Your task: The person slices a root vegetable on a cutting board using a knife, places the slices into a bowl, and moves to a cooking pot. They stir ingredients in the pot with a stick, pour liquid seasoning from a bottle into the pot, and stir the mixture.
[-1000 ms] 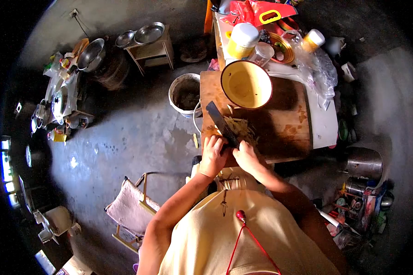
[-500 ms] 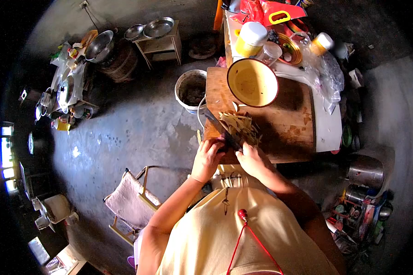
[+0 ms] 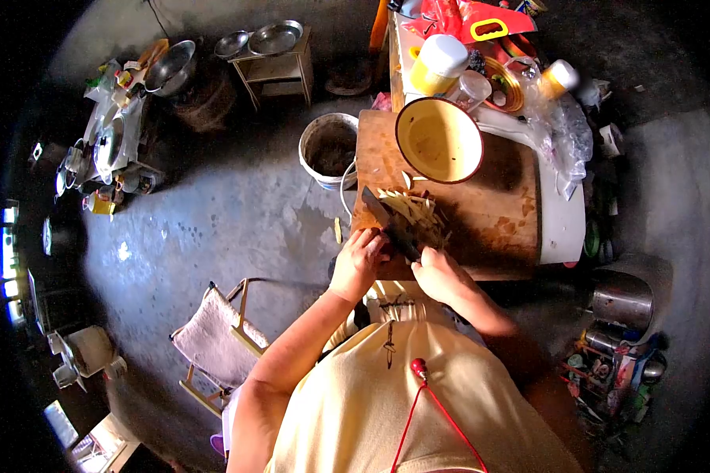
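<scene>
My right hand is closed around the handle of a kitchen knife. Its dark blade slants away to the upper left over a wooden cutting board. Beside the blade, my left hand rests at the board's near left edge with its fingers curled; whatever lies under the fingertips is hidden. A heap of pale cut strips lies against the far side of the blade. Behind the heap stands a yellow bowl with a dark rim, holding nothing I can see.
Left of the board, a white bucket stands on the floor, and nearer me is a folding chair. White-lidded jars and a clear plastic bag crowd the table's far end. Metal pots sit low on the right.
The knife blade has tilted so more of its flat side shows beside the strips. My left hand stays curled by it, and the whole view has shifted slightly.
</scene>
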A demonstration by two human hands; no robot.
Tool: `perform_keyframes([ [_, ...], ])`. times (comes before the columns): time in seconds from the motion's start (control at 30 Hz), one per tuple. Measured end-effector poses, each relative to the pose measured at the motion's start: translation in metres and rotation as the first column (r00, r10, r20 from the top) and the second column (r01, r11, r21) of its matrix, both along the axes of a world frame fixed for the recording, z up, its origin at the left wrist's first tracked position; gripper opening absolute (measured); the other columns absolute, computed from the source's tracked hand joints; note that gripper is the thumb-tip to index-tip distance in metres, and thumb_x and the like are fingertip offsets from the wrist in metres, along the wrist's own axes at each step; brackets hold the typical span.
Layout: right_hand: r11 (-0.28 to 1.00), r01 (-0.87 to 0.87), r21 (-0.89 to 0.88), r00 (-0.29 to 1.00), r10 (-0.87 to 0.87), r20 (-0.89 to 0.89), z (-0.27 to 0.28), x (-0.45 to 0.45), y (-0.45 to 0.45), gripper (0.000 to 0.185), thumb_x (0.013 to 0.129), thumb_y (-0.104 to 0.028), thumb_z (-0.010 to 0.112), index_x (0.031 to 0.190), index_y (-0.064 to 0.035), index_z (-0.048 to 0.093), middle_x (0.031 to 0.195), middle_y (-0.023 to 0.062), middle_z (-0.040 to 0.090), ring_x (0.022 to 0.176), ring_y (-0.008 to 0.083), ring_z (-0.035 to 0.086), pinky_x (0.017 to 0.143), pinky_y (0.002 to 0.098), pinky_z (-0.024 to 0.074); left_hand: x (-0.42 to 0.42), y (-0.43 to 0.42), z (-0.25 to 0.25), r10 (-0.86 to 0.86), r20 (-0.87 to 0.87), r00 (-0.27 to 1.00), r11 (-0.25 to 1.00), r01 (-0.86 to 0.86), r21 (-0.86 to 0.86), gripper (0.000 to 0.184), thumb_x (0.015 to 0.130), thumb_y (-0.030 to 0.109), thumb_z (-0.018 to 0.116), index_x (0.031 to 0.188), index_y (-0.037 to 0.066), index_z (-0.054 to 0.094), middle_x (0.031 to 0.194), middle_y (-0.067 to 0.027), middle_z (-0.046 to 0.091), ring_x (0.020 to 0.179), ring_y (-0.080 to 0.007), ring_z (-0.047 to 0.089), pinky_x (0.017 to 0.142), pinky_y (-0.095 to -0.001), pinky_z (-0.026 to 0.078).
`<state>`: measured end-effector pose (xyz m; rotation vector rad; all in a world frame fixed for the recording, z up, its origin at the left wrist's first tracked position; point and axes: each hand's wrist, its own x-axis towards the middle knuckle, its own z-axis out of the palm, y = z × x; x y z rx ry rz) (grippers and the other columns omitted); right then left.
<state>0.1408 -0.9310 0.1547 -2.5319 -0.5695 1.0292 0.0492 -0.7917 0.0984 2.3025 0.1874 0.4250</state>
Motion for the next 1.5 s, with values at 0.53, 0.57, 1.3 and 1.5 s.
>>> perform_keyframes([
  [0.53, 0.996, 0.027, -0.085, 0.996, -0.034, -0.077, 0.027, -0.003, 0.006, 0.019, 0.081, -0.01, 0.048, 0.089, 0.0075, 0.046, 0.093, 0.0298, 0.052, 0.09, 0.0394, 0.053, 0.078, 0.0452, 0.0427, 0.006, 0.003, 0.008, -0.039, 0.01, 0.999, 0.999, 0.039, -0.02, 0.028, 0.067, 0.001, 0.062, 0.094, 0.004, 0.054, 0.089, -0.0107, 0.052, 0.084, -0.031, 0.05, 0.072, -0.0385, 0.044],
  [0.57, 0.996, 0.042, -0.077, 0.996, -0.048, -0.077, 0.005, -0.003, 0.007, 0.019, 0.08, -0.009, 0.048, 0.089, 0.0078, 0.047, 0.094, 0.0302, 0.052, 0.09, 0.0396, 0.054, 0.078, 0.0456, 0.0428, 0.006, 0.003, 0.008, -0.039, 0.028, 0.999, 0.999, 0.04, -0.019, 0.028, 0.067, 0.002, 0.062, 0.094, 0.004, 0.054, 0.088, -0.0108, 0.052, 0.083, -0.031, 0.05, 0.072, -0.0385, 0.044],
  [1.3, 0.996, 0.084, -0.006, 0.994, -0.084, 0.072, 0.009, -0.021, 0.001, 0.029, 0.08, -0.017, 0.053, 0.089, 0.0104, 0.049, 0.091, 0.032, 0.054, 0.086, 0.0447, 0.055, 0.076, 0.046, 0.0449, 0.003, 0.007, 0.003, -0.043, 0.099, 0.994, 0.999, 0.046, -0.025, 0.026, 0.065, 0.004, 0.066, 0.088, 0.003, 0.053, 0.082, -0.0111, 0.05, 0.079, -0.0311, 0.051, 0.068, -0.0385, 0.045],
  [1.5, 0.986, 0.168, -0.018, 0.986, -0.168, -0.005, -0.001, -0.021, 0.029, 0.027, 0.076, -0.008, 0.054, 0.091, 0.0127, 0.045, 0.092, 0.0347, 0.052, 0.09, 0.0466, 0.053, 0.079, 0.0481, 0.0443, 0.003, 0.006, -0.004, -0.05, 0.084, 0.995, 0.997, 0.055, -0.057, 0.026, 0.065, 0.006, 0.065, 0.088, 0.003, 0.054, 0.083, -0.0121, 0.051, 0.08, -0.032, 0.05, 0.069, -0.0391, 0.045],
])
